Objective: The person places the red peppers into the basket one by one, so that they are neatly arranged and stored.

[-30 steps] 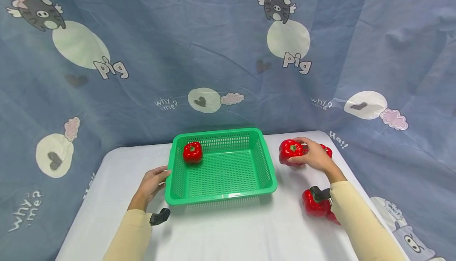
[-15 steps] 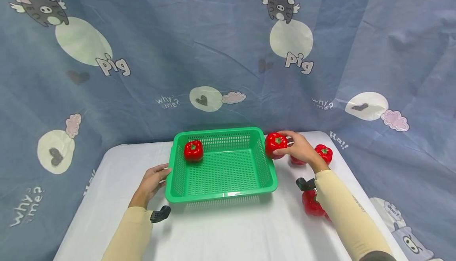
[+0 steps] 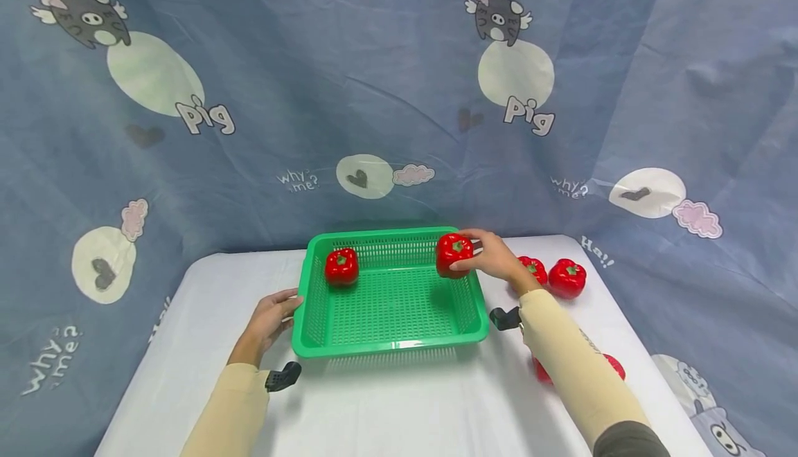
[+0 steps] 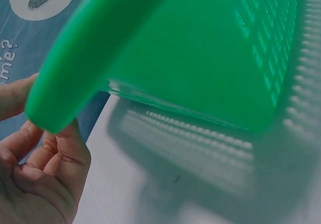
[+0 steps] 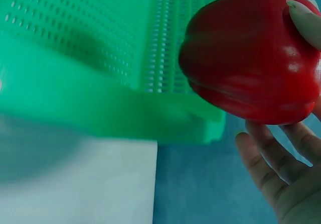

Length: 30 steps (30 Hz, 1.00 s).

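A green perforated plastic basket (image 3: pixel 389 348) stands on the white table. My left hand (image 3: pixel 269 320) grips its left rim, with thumb and fingers on either side of the edge in the left wrist view (image 4: pixel 47 169). In my right hand (image 3: pixel 492 257) is a glossy red bell pepper (image 3: pixel 453 255), pinched between thumb and fingers, its green stem facing up. That pepper hangs over the basket's back right part and throws a shadow on the basket floor. Another red bell pepper (image 3: pixel 341 266) sits inside at the back left corner.
To the right of the basket lie more red bell peppers, one (image 3: pixel 567 278) near the table's right edge and one (image 3: pixel 533 270) partly behind the right wrist. Further peppers (image 3: pixel 614 365) are mostly covered by the right sleeve. A blue patterned cloth (image 3: pixel 399 97) hangs behind the table (image 3: pixel 399 415).
My right hand has carried the bell pepper leftward from the table's right side, across the basket's right rim to above its inside. The left hand has stayed on the left rim.
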Each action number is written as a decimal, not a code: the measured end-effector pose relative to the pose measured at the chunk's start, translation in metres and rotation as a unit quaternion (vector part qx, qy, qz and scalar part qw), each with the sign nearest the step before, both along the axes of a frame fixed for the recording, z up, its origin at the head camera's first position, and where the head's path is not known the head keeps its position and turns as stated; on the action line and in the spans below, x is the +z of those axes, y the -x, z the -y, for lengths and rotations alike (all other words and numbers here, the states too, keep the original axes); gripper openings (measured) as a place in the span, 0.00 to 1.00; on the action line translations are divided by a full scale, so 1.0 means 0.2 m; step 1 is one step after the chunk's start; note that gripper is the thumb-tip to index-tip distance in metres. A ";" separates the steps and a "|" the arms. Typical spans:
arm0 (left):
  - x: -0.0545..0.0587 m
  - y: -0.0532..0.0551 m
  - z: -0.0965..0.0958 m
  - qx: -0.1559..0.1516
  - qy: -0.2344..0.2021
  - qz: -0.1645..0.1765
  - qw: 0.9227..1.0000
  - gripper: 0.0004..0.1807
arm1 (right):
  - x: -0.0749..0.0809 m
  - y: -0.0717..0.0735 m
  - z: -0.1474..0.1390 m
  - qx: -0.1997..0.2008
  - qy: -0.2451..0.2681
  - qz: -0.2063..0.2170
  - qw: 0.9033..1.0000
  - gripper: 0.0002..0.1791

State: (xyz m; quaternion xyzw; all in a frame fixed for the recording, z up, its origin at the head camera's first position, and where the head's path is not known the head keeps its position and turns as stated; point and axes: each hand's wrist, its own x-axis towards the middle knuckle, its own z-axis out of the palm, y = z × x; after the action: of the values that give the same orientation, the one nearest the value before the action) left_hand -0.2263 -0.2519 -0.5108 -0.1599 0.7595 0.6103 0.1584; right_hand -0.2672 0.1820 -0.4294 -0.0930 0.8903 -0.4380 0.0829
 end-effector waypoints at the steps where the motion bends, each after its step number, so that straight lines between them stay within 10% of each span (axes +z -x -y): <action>1: 0.00 0.00 0.00 0.000 0.000 -0.001 1.000 0.29 | -0.01 0.01 0.02 0.003 0.000 -0.002 1.000 0.42; 30: 0.01 -0.01 0.02 0.009 -0.031 -0.019 0.999 0.27 | -0.22 0.20 0.52 0.035 -0.013 0.003 0.999 0.38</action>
State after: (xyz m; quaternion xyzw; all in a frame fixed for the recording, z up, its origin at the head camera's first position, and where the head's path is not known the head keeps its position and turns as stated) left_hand -0.2243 -0.2555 -0.5096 -0.1504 0.7414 0.6381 0.1432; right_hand -0.3081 0.0786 -0.4739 -0.1218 0.8920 -0.4230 0.1024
